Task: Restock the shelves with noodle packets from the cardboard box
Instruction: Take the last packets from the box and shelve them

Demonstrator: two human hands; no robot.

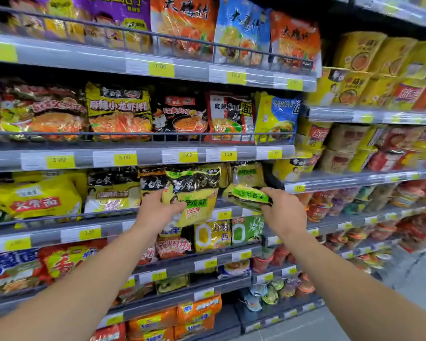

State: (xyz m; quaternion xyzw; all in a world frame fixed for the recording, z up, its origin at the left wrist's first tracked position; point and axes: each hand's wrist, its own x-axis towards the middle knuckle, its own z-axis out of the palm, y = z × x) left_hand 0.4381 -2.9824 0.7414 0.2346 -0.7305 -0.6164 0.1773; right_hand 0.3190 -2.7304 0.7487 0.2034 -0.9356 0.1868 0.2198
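Left hand at frame centre grips the lower edge of an upright yellow-green noodle packet, thumb across its front. Right hand, just right of centre, holds a second packet flat, fingers curled round its near end.

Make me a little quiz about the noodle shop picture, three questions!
1. True or false: both hands hold a noodle packet.
2. Which hand holds the packet lying flat, with the green strip facing up? A) left B) right
3. What colour are the small price tags along the shelf edges?

Key:
1. True. The left hand holds an upright yellow and black packet; the right hand holds a second packet.
2. B.
3. Yellow.
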